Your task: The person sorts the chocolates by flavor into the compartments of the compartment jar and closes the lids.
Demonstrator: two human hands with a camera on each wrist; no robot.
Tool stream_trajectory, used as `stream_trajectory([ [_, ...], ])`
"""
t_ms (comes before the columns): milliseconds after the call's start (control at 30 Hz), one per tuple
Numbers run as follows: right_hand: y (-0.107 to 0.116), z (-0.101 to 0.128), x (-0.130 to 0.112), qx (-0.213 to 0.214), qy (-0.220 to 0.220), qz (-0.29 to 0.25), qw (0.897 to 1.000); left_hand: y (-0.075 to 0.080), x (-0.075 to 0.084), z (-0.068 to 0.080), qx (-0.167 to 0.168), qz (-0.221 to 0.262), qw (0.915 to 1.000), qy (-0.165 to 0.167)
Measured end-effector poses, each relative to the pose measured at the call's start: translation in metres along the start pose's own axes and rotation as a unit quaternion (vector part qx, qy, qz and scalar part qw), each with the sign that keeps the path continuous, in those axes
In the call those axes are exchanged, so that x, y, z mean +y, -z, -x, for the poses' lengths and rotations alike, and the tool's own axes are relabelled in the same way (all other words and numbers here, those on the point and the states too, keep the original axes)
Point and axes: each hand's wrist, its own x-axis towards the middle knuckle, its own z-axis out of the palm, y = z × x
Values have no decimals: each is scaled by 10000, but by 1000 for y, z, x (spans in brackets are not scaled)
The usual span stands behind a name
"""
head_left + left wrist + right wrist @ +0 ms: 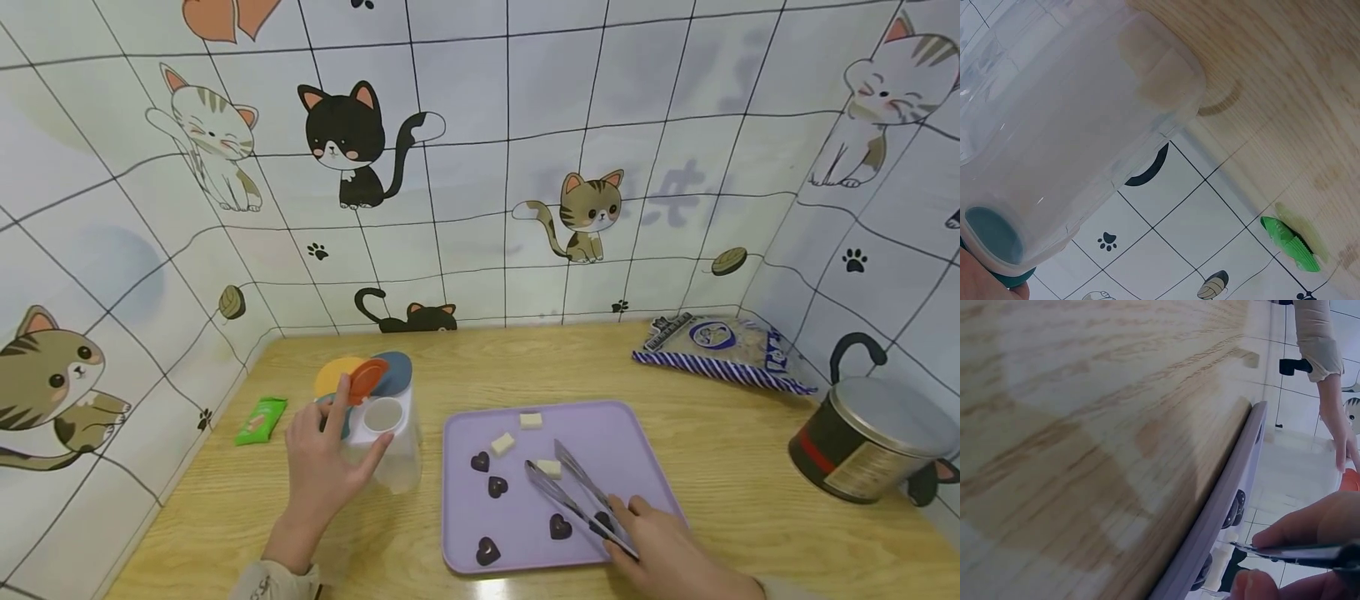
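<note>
A clear plastic container (382,442) with several coloured flip lids stands on the wooden table; its orange lid (367,379) is raised over a round opening. My left hand (322,467) grips its left side, and its clear wall (1072,125) fills the left wrist view. My right hand (660,550) holds metal tongs (573,496) over the purple tray (645,467). The tong tips pinch a white candy cube (549,468). Two more white cubes (520,432) and several dark heart chocolates (489,487) lie on the tray. The tongs (1297,552) and tray edge (1222,506) show in the right wrist view.
A green wrapped sweet (260,419) lies left of the container, also in the left wrist view as the green sweet (1290,244). A blue-and-white bag (720,350) lies at the back right. A dark tin (870,442) stands at the right edge. Cat-patterned walls enclose three sides.
</note>
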Motion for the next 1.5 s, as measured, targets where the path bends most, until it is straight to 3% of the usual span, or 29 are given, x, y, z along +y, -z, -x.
stream_trajectory([
  [133, -2, -2, 0, -9, 229, -112, 9997, 0, 0, 1, -35, 24, 10000, 16],
  [333, -3, -3, 6, 626, 1131, 185, 9914, 0, -1, 1, 30, 33, 10000, 4],
  [533, -3, -4, 12, 986, 1346, 56, 9860, -1, 0, -1, 103, 47, 9999, -52],
  [700, -1, -4, 15, 1541, 1572, 90, 9754, -2, 0, -1, 97, 49, 9999, -32],
  [800, 2, -5, 15, 1567, 1520, 82, 9759, -1, 0, 0, 74, 64, 10000, -1],
  [1033, 10, -8, 20, 1173, 1282, 230, 9845, -1, 0, 0, 101, 24, 9999, 0],
  [1200, 15, -11, 32, 1215, 1049, 501, 9858, -2, 0, 1, 107, 41, 9999, 4],
  [1333, 18, -13, 35, 1143, 843, 421, 9890, -3, 0, 1, 137, 43, 9999, -19],
  [1500, 15, -17, 31, 1150, 996, 456, 9873, -3, -1, 1, 151, 26, 9999, 0],
])
